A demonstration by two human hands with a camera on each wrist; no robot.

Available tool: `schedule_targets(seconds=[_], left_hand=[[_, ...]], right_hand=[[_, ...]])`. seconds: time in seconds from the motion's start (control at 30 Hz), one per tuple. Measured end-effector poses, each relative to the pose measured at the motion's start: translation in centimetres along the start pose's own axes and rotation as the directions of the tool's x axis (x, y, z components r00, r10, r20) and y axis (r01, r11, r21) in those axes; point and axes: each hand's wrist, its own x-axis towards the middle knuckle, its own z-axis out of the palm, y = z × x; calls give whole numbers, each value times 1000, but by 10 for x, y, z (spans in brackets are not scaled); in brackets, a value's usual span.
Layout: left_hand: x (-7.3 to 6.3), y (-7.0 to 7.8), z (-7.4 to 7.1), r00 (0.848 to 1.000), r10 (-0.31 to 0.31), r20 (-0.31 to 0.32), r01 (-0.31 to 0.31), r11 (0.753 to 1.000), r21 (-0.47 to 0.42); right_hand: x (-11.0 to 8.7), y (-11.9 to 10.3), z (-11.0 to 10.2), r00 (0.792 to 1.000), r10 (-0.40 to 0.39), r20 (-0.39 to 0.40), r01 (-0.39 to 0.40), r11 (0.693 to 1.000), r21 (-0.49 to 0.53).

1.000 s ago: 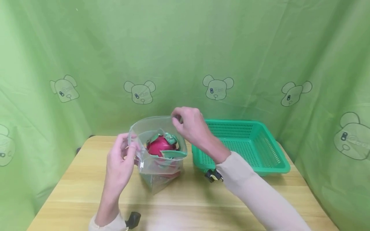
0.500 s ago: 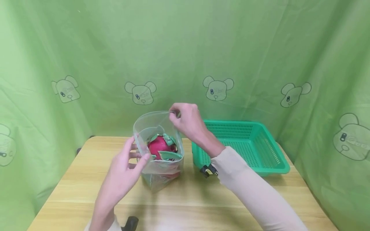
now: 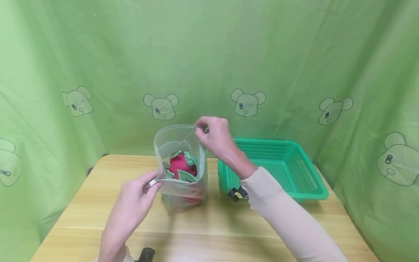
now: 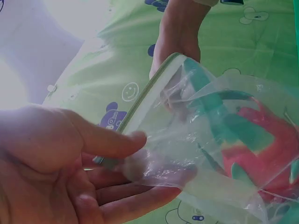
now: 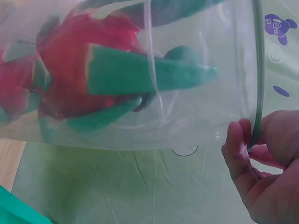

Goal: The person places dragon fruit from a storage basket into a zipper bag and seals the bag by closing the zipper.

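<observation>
A clear zip bag stands upright on the table with its mouth open. Inside it lies a red dragon fruit with green leafy scales; the right wrist view shows a second dragon fruit beside it. My left hand pinches the near left corner of the bag's rim, by the small zip slider, between thumb and fingers. At the far right corner of the rim, my right hand pinches the edge; the right wrist view shows its thumb and fingers on the zip edge.
A green plastic basket stands on the right of the wooden table, behind my right forearm. Green curtains printed with bear heads hang behind and at both sides.
My left hand has gone from the bag's left side, loosened its hold, and moved down to pinch the near corner at the slider. The bag's mouth is spread taller; my right hand keeps its grip.
</observation>
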Motion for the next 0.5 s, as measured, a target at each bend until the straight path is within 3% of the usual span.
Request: schedule_targets(seconds=[0.1,0.27,0.5], left_hand=[[0,-2,-2,999,5,-43,-4,1000,31],[4,-7,-6,997,31,-76,-28,999,46],[20,-15,-23,999,36,17,-36,999,23]], right_hand=[[0,2,-3,1000,14,13,-14,1000,24],[0,4,-11,1000,2,6,-1,1000,-30],[2,7,-20,1000,26,-4,-26,999,-39]])
